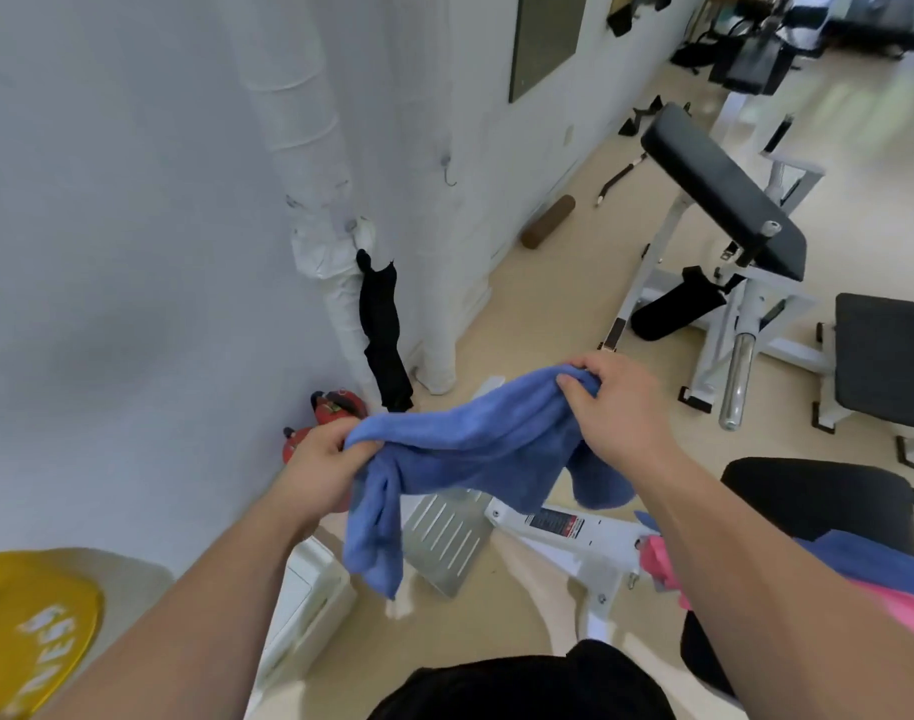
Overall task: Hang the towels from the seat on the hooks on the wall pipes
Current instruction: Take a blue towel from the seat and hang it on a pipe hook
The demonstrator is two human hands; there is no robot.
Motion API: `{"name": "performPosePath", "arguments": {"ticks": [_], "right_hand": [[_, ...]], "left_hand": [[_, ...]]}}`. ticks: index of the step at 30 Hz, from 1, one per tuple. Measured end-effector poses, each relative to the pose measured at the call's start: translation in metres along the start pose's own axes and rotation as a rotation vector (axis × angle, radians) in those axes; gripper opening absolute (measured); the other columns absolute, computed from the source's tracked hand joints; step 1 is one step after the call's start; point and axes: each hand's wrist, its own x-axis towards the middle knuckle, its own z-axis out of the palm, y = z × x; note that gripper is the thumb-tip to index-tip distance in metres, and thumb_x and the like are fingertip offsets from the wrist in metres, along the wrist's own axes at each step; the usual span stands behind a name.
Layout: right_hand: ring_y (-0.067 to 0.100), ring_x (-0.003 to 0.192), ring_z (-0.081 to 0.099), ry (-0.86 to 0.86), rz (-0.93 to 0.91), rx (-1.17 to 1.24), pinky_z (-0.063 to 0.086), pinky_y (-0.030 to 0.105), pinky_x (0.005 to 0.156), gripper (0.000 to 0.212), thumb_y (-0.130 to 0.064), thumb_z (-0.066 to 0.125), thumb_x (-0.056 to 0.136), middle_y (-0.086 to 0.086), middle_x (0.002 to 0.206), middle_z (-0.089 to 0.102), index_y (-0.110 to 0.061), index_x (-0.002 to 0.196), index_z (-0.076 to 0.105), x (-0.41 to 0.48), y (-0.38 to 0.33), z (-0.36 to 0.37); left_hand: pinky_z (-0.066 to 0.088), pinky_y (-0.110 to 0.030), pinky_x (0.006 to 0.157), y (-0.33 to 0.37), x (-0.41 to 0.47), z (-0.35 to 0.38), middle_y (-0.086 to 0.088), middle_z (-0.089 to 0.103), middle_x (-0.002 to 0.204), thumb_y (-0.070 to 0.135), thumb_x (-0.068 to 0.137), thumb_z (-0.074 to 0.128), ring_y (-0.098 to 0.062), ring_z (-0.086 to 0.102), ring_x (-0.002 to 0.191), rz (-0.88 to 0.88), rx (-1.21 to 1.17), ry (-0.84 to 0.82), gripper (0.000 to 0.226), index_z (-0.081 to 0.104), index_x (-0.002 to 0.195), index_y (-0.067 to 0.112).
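Blue towel (470, 444) held in mid-air, low in front of the wall pipes (309, 122). Left hand (322, 459) clamped round one bunched end, fingers curled tight. Right hand (616, 402) gripping the other end a little higher, fingers and thumb closed on the cloth. Sags between the two fists, with a long tail hanging below the left one.

Counting towels now: four in sight. One in the grip. One black towel (382, 330) hanging down the nearer pipe. Two more on the seat (818, 496) at lower right, a second blue towel (870, 558) touching a pink towel (907, 610), both partly hidden by the right forearm. One bare hook (448, 171) on the wall right of the pipes, well above the black towel.

On to writing: yellow weight plate (33, 615) at lower left, white letters reading "NESS", the rest cut off. Red-and-black label (556, 524) on the white machine frame under the held towel, too small to read. Two red objects (335, 405) on the floor by the pipe's foot.
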Motion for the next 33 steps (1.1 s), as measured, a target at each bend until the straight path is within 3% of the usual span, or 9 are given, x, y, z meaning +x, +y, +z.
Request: {"name": "performPosePath", "arguments": {"ticks": [3, 6, 9, 13, 17, 20, 24, 28, 33], "right_hand": [[0.01, 0.092, 0.061, -0.118, 0.024, 0.112, 0.044, 0.024, 0.079, 0.021, -0.022, 0.059, 0.093, -0.015, 0.091, 0.064, -0.031, 0.11, 0.067, 0.002, -0.013, 0.013], [-0.003, 0.072, 0.056, -0.286, -0.087, 0.2, 0.038, 0.01, 0.068, 0.032, -0.032, 0.066, 0.092, -0.019, 0.07, 0.058, -0.039, 0.123, 0.063, 0.008, -0.032, 0.024], [-0.004, 0.065, 0.054, -0.453, -0.248, 0.298, 0.042, 0.015, 0.07, 0.028, -0.04, 0.063, 0.095, -0.025, 0.064, 0.057, -0.049, 0.122, 0.062, 0.027, -0.038, 0.032], [0.004, 0.062, 0.051, -0.382, -0.33, 0.355, 0.045, 0.022, 0.065, 0.01, -0.028, 0.065, 0.094, -0.016, 0.059, 0.053, -0.037, 0.09, 0.068, 0.076, -0.026, 0.027], [0.012, 0.073, 0.061, -0.295, -0.339, 0.381, 0.05, 0.027, 0.07, 0.008, -0.021, 0.065, 0.094, -0.006, 0.071, 0.066, -0.026, 0.089, 0.069, 0.125, -0.007, 0.011], [0.01, 0.067, 0.061, -0.316, -0.301, 0.399, 0.051, 0.026, 0.065, 0.011, -0.022, 0.063, 0.095, -0.003, 0.068, 0.066, -0.027, 0.087, 0.069, 0.157, 0.007, 0.001], [0.006, 0.061, 0.057, -0.275, -0.227, 0.396, 0.049, 0.03, 0.064, 0.012, -0.022, 0.062, 0.095, -0.017, 0.057, 0.061, -0.025, 0.088, 0.071, 0.183, 0.016, -0.005], [0.006, 0.061, 0.058, -0.224, -0.169, 0.393, 0.048, 0.032, 0.064, 0.011, -0.022, 0.059, 0.097, -0.014, 0.058, 0.061, -0.026, 0.095, 0.068, 0.194, 0.017, -0.005], [0.021, 0.074, 0.059, -0.33, 0.091, 0.585, 0.054, 0.046, 0.079, 0.03, -0.007, 0.042, 0.096, 0.008, 0.073, 0.058, -0.028, 0.114, 0.055, 0.183, 0.001, 0.002]], "left_hand": [[0.054, -0.035, 0.066, 0.032, 0.001, 0.006, 0.0, 0.074, 0.087, 0.042, 0.081, 0.062, -0.014, 0.069, 0.08, 0.064, -0.079, 0.005, 0.02, 0.07, 0.093, 0.028], [0.052, -0.023, 0.066, 0.067, 0.007, 0.024, 0.001, 0.07, 0.082, 0.018, 0.09, 0.064, -0.003, 0.064, 0.075, 0.181, -0.007, -0.01, 0.008, 0.068, 0.088, 0.026], [0.053, -0.033, 0.069, 0.095, 0.02, 0.039, 0.002, 0.07, 0.084, 0.018, 0.085, 0.067, -0.009, 0.065, 0.078, 0.23, -0.001, -0.075, 0.01, 0.067, 0.092, 0.026], [0.044, -0.034, 0.051, 0.12, 0.044, 0.052, -0.008, 0.06, 0.073, 0.026, 0.078, 0.067, -0.02, 0.057, 0.064, 0.092, -0.075, 0.014, 0.015, 0.063, 0.088, 0.016], [0.024, -0.04, 0.057, 0.125, 0.072, 0.056, -0.008, 0.046, 0.076, 0.037, 0.069, 0.067, -0.029, 0.036, 0.066, -0.151, -0.208, 0.026, 0.041, 0.055, 0.087, 0.002], [0.031, -0.049, 0.064, 0.115, 0.087, 0.061, -0.012, 0.05, 0.085, 0.036, 0.072, 0.076, -0.034, 0.042, 0.073, -0.225, -0.225, -0.04, 0.045, 0.052, 0.091, 0.003], [0.042, -0.053, 0.066, 0.108, 0.098, 0.067, -0.019, 0.055, 0.081, 0.024, 0.072, 0.079, -0.038, 0.053, 0.072, -0.216, -0.187, 0.017, 0.025, 0.057, 0.076, 0.012], [0.038, -0.052, 0.061, 0.117, 0.107, 0.068, -0.041, 0.057, 0.084, 0.014, 0.074, 0.072, -0.065, 0.057, 0.077, -0.238, -0.287, 0.069, 0.017, 0.064, 0.086, 0.004], [0.034, -0.05, 0.07, 0.154, 0.124, 0.08, -0.022, 0.063, 0.079, 0.013, 0.077, 0.071, -0.039, 0.049, 0.073, -0.167, -0.558, 0.221, 0.011, 0.073, 0.088, 0.009]]}}
